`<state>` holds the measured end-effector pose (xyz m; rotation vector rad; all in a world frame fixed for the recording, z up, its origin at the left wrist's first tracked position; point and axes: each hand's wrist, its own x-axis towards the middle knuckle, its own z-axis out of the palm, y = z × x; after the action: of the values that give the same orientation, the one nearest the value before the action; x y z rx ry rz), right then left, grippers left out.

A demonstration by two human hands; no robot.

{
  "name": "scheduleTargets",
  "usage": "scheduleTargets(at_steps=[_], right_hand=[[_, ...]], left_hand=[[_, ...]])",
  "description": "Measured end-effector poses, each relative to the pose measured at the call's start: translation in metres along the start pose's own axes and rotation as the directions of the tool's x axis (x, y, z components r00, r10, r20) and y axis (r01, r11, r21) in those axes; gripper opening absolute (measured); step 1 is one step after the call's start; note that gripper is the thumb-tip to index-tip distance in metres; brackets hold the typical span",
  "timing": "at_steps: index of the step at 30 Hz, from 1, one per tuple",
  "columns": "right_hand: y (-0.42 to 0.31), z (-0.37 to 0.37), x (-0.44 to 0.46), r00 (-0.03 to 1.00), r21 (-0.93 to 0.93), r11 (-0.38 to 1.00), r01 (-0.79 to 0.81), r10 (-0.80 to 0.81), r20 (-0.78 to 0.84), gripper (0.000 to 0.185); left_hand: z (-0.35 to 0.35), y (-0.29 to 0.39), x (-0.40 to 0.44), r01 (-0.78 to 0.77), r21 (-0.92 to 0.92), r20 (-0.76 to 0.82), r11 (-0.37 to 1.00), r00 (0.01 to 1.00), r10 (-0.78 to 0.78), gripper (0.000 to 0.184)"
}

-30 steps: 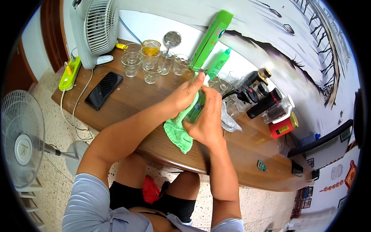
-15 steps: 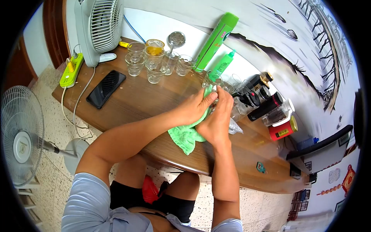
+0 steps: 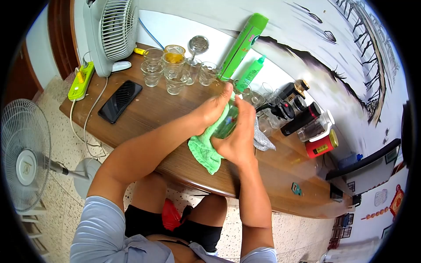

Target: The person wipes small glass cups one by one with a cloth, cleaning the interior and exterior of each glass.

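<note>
Drinking glass [image 3: 226,127]: tilted between both hands, over the desk [image 3: 153,105] towards its front edge.
Left hand [image 3: 212,115]: holding the green towel [image 3: 204,151] against the glass.
Right hand [image 3: 240,136]: curled round the other side.
Slip: smooth walls could slide free if that right grip slackens.
Bump: a rightward swing could knock the silvery pouch [image 3: 262,139] just beside.

left hand [image 3: 211,115], right hand [image 3: 240,136]: wider apart than just before | glass [image 3: 228,124] between them: back in view
</note>
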<state>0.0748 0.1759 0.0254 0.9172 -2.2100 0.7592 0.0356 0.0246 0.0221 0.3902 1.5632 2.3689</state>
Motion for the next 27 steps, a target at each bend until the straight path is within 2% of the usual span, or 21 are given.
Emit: scheduleTargets(at_steps=[4,5,8,9,12,15,18,19,22,26,27], right_hand=[[0.006,-0.012,0.005,0.983,-0.026,0.993,-0.115,0.110,-0.146,0.101],[0.008,-0.013,0.006,0.980,-0.068,0.992,-0.103,0.089,-0.180,0.099],[0.012,-0.014,0.006,0.970,-0.088,0.984,-0.157,0.138,-0.199,0.099],[0.014,-0.014,0.006,0.976,-0.091,0.985,-0.144,0.126,-0.180,0.100],[0.012,-0.015,0.005,0.984,-0.056,0.990,-0.132,0.124,-0.129,0.104],[0.005,-0.012,0.005,0.990,0.011,0.991,-0.132,0.132,-0.052,0.109],[0.000,-0.008,0.003,0.999,0.081,0.996,-0.044,0.045,-0.005,0.113],[0.001,-0.009,0.002,1.000,0.096,0.995,-0.017,0.017,0.011,0.115],[0.000,-0.010,0.004,0.994,0.089,0.990,0.111,-0.110,-0.017,0.117],[0.000,-0.014,0.004,0.994,-0.046,0.993,0.105,-0.106,-0.021,0.113],[0.001,-0.013,0.003,0.997,-0.031,0.998,0.061,-0.063,-0.055,0.112]], left_hand=[[0.011,-0.010,-0.004,-0.010,-0.016,0.149,1.000,0.989,0.013,0.090],[0.008,-0.013,-0.001,0.032,0.000,0.175,0.999,0.984,-0.032,0.089],[0.002,-0.033,0.011,-0.115,0.217,0.190,0.969,0.979,0.074,0.088],[0.006,-0.030,0.006,-0.201,0.212,0.171,0.956,0.971,0.166,0.087],[0.002,-0.031,0.010,-0.086,0.123,0.138,0.989,0.988,0.068,0.099],[-0.004,-0.017,0.011,0.059,-0.034,0.138,0.998,0.989,-0.054,0.082],[-0.012,0.001,0.008,0.116,-0.184,0.173,0.976,0.981,-0.084,0.083],[-0.010,0.008,0.004,0.116,-0.189,0.125,0.975,0.988,-0.093,0.086],[-0.016,0.004,0.011,0.103,-0.285,0.165,0.953,0.985,-0.057,0.090],[-0.017,-0.001,0.013,0.157,-0.422,0.311,0.893,0.950,-0.020,0.083],[-0.015,-0.001,0.011,0.170,-0.390,0.293,0.905,0.955,-0.053,0.080]])
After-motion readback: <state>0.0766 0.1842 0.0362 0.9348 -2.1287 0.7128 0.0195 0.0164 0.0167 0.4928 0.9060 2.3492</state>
